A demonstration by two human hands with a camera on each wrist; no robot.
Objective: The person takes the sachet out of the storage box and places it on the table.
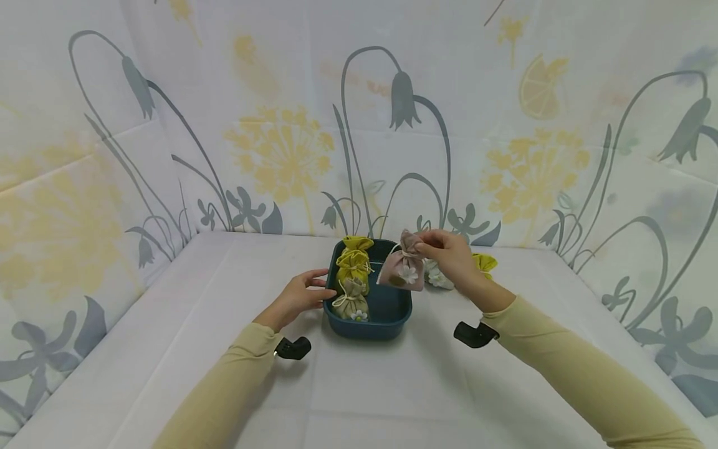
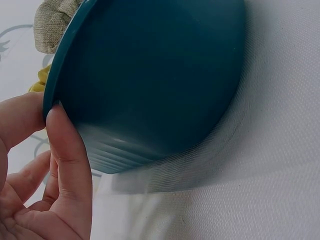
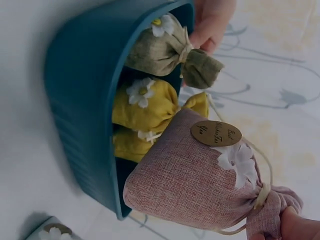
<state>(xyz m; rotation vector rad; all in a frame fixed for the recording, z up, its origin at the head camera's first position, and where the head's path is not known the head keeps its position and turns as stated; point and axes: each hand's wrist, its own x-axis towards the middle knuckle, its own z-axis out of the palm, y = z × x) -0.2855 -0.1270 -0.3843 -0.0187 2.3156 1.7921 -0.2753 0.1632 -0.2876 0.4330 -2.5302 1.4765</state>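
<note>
My right hand (image 1: 449, 252) pinches a pink drawstring pouch (image 3: 185, 175) by its gathered neck, holding it above the right part of a teal plastic tub (image 1: 367, 330). A white flower and an oval tag decorate this pouch. Along the tub's left side stand two yellow pouches (image 1: 353, 265) and a beige-green pouch (image 1: 351, 302), the last one nearest me. With thumb and index finger, my left hand (image 1: 300, 296) grips the tub's left rim, as the left wrist view (image 2: 65, 150) shows up close.
Right of the tub, partly behind my right hand, lie a whitish pouch (image 1: 437, 274) with a flower and another yellow pouch (image 1: 483, 263). A white cloth (image 1: 359, 399) covers the table. Behind it hangs a flower-printed curtain (image 1: 303, 81).
</note>
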